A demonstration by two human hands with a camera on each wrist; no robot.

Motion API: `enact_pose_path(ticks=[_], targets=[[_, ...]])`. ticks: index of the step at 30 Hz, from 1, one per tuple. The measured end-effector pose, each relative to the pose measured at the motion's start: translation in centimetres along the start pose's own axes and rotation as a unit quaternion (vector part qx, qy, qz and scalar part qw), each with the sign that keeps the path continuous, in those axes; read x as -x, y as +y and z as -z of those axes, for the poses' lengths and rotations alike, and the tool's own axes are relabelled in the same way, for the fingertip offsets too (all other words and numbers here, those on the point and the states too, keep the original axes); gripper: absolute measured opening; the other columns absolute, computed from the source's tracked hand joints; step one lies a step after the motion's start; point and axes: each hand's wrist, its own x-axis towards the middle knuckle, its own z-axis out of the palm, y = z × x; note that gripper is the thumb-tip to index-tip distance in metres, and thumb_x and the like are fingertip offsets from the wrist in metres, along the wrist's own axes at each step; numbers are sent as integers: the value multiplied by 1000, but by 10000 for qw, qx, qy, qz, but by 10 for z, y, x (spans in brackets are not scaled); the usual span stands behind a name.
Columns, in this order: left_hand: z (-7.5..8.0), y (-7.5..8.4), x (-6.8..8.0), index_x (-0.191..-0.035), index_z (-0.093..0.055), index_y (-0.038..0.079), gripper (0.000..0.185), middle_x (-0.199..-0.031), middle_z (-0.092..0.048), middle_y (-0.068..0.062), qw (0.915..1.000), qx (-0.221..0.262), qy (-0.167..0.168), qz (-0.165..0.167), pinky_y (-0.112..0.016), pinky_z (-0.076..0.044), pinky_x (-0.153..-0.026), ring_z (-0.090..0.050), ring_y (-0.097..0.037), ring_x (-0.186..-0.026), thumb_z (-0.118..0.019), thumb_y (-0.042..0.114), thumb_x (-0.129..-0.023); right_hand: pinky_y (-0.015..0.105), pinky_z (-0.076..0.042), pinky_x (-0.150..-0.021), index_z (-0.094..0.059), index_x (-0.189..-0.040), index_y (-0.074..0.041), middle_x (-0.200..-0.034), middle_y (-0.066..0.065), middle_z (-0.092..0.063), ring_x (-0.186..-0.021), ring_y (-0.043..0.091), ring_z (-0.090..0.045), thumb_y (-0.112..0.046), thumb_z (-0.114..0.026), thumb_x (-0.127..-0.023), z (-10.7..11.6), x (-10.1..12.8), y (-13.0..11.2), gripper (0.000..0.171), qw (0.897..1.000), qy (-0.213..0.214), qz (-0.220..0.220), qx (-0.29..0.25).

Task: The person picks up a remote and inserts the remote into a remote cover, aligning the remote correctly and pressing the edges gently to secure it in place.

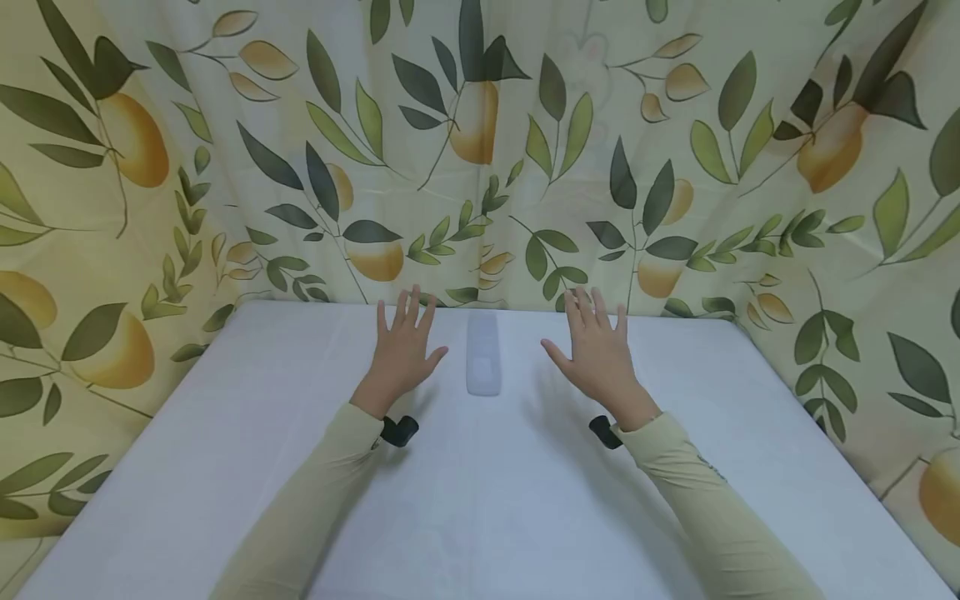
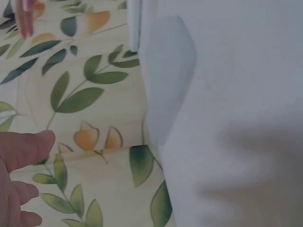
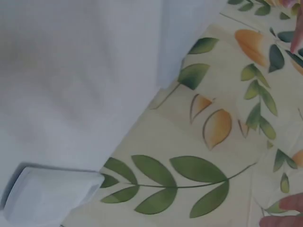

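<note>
Two hands hover over a white cloth-covered surface (image 1: 480, 500) in the head view, both spread flat with fingers straight and gripping nothing. The left hand (image 1: 402, 350) and the right hand (image 1: 597, 354) flank a pale grey, oblong plastic remote control (image 1: 483, 353), which lies lengthwise near the far edge, apart from both palms. Cream long sleeves (image 1: 697, 492) cover both arms, and a yellow curtain printed with green leaves and oranges (image 1: 525, 150) hangs behind.

From the left wrist, fingertips (image 2: 21, 151) show at the lower left edge, clear of the remote control (image 2: 168, 75) lying on the white cloth.

From the right wrist, the remote control (image 3: 49, 195) sits at the bottom left, against the leaf-print curtain (image 3: 213, 142).
</note>
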Motion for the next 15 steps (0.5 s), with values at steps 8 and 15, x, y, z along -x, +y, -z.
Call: enact_pose_path(ticks=[8,15], targets=[[-15,-2,-19,-150,-22,11,75,-158,-11,-16,9950,-411,-94,-903,-60,-6,-114,-12,-35,-146,-60,36,-90,68,-17,-107,-31,-142,4,-148,24,-33,-140,41,-25,-39,-58,-87,-9,0,26,75,9953,688,430,534],[-26,-5,-31,-150,-23,13,75,-155,-21,-17,9819,-919,-227,-1639,-58,-13,-114,-18,-34,-145,-63,29,-89,66,-19,-107,-34,-141,3,-145,25,-37,-138,40,-29,-37,-58,-86,-21,1,48,73,9919,693,697,810]])
